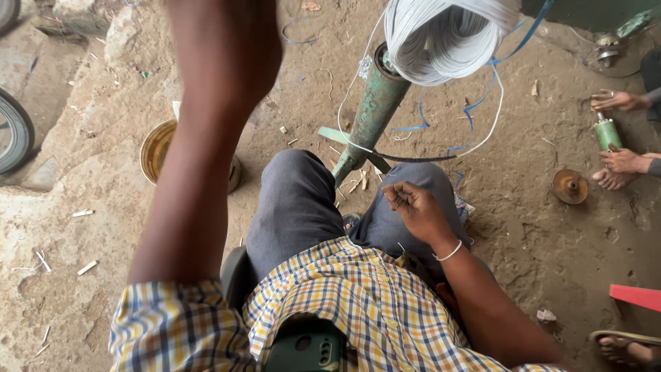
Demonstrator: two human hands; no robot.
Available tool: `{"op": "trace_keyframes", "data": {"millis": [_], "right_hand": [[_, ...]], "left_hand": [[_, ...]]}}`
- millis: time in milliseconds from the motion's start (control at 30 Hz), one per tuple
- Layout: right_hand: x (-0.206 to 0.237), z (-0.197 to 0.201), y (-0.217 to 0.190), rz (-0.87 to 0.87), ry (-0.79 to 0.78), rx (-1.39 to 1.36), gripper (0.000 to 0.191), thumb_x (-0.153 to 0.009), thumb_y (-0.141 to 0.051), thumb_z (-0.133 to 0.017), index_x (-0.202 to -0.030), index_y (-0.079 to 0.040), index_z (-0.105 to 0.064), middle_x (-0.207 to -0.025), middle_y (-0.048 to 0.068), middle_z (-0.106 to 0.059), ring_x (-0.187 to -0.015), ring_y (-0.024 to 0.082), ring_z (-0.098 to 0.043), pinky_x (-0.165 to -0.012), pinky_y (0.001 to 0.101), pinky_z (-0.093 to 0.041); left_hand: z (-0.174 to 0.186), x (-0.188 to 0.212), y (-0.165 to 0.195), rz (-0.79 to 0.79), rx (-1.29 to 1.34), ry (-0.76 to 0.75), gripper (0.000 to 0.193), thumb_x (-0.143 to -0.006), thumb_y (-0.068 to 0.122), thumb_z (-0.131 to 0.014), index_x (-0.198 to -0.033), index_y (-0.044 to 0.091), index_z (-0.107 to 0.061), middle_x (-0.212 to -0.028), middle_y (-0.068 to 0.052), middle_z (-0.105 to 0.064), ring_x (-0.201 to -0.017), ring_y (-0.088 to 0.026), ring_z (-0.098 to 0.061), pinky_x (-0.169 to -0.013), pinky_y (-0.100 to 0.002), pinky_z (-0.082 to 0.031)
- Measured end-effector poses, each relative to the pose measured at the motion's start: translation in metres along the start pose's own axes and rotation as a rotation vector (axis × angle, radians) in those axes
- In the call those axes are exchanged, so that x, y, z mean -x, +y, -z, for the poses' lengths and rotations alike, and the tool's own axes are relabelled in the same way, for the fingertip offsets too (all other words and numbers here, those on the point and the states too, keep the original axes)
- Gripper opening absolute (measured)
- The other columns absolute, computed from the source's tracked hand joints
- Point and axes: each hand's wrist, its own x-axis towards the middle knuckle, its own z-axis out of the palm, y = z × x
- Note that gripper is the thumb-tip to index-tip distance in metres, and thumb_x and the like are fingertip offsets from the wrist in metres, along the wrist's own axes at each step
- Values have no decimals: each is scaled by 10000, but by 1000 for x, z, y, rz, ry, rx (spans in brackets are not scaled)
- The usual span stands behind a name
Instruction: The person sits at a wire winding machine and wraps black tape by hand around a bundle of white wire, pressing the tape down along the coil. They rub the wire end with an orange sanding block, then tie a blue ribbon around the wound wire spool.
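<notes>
I sit on dirt ground in grey trousers and a checked shirt. My left arm is raised close to the camera; its fingers are cut off by the top edge. My right hand rests over my right knee, fingers curled and pinched together, with nothing clearly visible between them. Just beyond my knees a green metal post leans up and carries a large coil of white wire. A loose white strand loops down from the coil beside the post, apart from my right hand.
At the right edge another person's hands hold a small green cylinder; a rusty disc lies near them. A brass-coloured bowl sits left of my knee, a tyre at far left. Blue straps trail off the coil.
</notes>
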Motion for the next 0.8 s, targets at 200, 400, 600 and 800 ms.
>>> {"op": "trace_keyframes", "data": {"millis": [200,400,600,800], "right_hand": [[-1,19,9,-4,-50,0,257,-992,-230,-688,-1165,-42,-718,-988,7,-722,-862,72,-645,-785,243,-548],[-2,52,14,-15,50,64,259,-1049,-257,-628,-1171,-39,-700,-1074,18,-730,-865,90,-660,-769,234,-538],[-1,66,22,-10,109,22,238,-1075,-209,-628,-1189,-11,-695,-1039,45,-721,-854,99,-646,-764,236,-513],[6,85,12,105,183,-88,217,-1058,-160,-643,-1206,-4,-677,-1060,38,-728,-879,100,-658,-781,240,-523]], "left_hand": [[24,145,-17,454,85,-385,252,-1033,202,-619,-1219,112,-763,-1046,-191,-742,-871,-389,-711,-734,-463,-550],[16,289,-13,959,102,-1019,504,-1103,458,-402,-1303,64,-644,-1191,-309,-651,-1128,-499,-596,-962,-544,-452],[9,322,-7,1063,152,-1118,623,-1050,532,-303,-1396,108,-601,-1224,-313,-662,-1188,-494,-600,-1025,-533,-459],[-1,308,15,956,117,-1073,712,-1029,580,-452,-1488,36,-462,-1199,-361,-626,-1146,-513,-595,-970,-541,-468]]}}
